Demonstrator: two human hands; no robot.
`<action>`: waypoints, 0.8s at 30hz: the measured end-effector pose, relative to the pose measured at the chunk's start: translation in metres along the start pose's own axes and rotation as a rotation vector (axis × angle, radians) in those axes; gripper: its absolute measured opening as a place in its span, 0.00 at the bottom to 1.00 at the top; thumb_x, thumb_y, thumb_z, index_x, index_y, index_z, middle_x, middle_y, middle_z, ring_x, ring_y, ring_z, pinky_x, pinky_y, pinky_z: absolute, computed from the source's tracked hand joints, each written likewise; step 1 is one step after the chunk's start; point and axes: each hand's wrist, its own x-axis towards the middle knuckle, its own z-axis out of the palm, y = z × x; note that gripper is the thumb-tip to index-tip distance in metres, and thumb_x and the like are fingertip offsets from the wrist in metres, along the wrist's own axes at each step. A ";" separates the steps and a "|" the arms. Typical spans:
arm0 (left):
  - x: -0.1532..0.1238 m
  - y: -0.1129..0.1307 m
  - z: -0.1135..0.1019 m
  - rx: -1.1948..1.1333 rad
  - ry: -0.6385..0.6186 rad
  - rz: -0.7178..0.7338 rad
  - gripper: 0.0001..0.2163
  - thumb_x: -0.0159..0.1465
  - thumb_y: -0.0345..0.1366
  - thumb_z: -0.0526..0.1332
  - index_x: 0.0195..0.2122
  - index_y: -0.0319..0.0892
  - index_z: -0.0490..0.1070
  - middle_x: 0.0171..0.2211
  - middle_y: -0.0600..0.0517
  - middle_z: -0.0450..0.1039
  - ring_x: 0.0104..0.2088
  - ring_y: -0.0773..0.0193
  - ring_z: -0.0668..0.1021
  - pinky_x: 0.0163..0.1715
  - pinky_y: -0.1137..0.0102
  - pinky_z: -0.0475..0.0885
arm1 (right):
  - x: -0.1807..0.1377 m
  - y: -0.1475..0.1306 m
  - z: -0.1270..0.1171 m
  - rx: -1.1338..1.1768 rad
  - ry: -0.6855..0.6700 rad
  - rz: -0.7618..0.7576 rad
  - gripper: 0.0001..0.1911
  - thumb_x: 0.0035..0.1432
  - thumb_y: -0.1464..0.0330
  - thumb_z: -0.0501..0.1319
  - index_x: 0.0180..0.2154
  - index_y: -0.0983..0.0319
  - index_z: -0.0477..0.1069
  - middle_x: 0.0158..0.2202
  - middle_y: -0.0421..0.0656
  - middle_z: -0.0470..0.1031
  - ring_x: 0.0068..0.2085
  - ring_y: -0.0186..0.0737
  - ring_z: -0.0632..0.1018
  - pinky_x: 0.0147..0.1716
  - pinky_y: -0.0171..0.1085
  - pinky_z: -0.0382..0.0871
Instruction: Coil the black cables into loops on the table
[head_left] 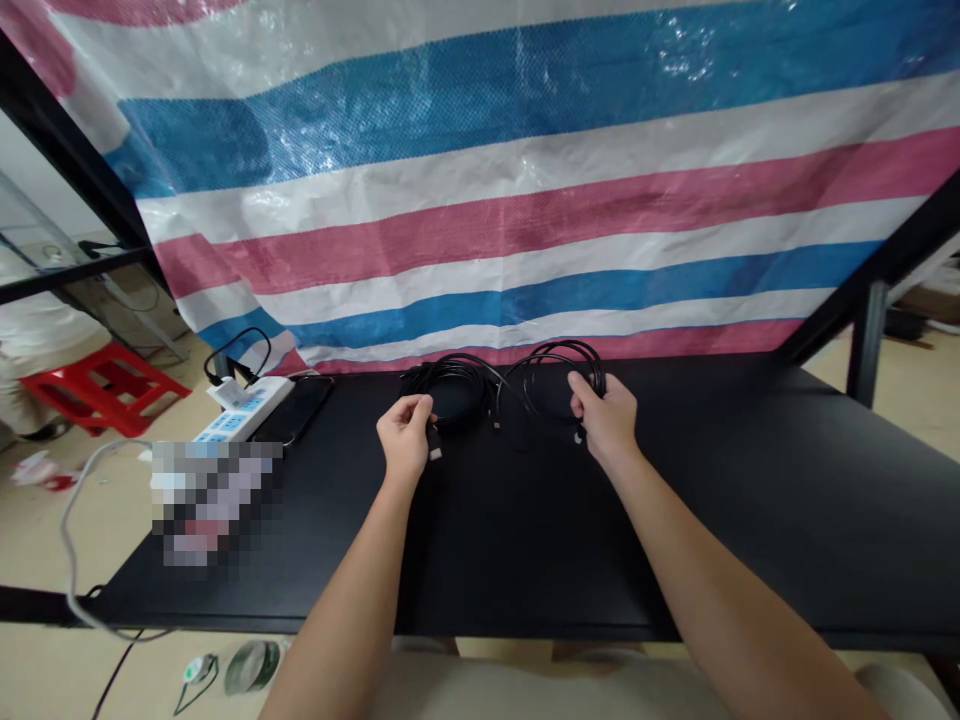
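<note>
Two bare forearms (352,590) reach over a black worktop (525,570); beyond the left grip (405,435) and the right grip (609,415) hangs a striped sheet (525,210).

Well to the left of the left grip, down on the floor, is a red stool (105,380). Nearer that grip are a white power strip (244,412) and, just beside it, a dark phone (304,412). Pixelation hides whatever lies on their near side.

The left grip's thumb and forefinger pinch black cable, with a plug (435,454) just below them to the right. A coil (442,369) of cable rests just beyond this grip. Between both grips lies a small connector (496,426). The right grip is curled around a loop (598,370) of cable reaching to its left; another end pokes out beneath. Whether coil and loop are one cable cannot be told.

As for progress, most of the cable appears gathered into rings; what seems left is loose ends and crossing strands, with no tie visible. It looks thin and slightly glossy, its rings uneven, the left plug pale-tipped.
</note>
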 end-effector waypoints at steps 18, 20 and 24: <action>-0.018 0.001 0.018 0.137 -0.130 -0.040 0.13 0.49 0.43 0.64 0.15 0.42 0.65 0.11 0.59 0.57 0.15 0.73 0.59 0.17 0.74 0.55 | -0.021 -0.016 0.006 0.301 -0.569 0.011 0.34 0.29 0.47 0.70 0.20 0.56 0.49 0.15 0.31 0.55 0.17 0.29 0.57 0.18 0.34 0.48; -0.020 0.000 0.018 0.131 -0.107 -0.015 0.14 0.50 0.44 0.64 0.16 0.42 0.65 0.11 0.60 0.56 0.15 0.73 0.59 0.17 0.74 0.55 | -0.021 -0.017 0.003 0.281 -0.584 0.050 0.30 0.35 0.55 0.70 0.20 0.56 0.47 0.13 0.30 0.53 0.16 0.28 0.55 0.18 0.34 0.47; -0.022 -0.002 0.021 0.032 -0.173 -0.079 0.13 0.49 0.45 0.67 0.23 0.42 0.68 0.11 0.62 0.54 0.13 0.73 0.61 0.16 0.75 0.58 | -0.020 -0.018 -0.002 0.368 -0.630 0.144 0.19 0.39 0.60 0.64 0.21 0.55 0.52 0.09 0.26 0.43 0.13 0.28 0.47 0.17 0.34 0.44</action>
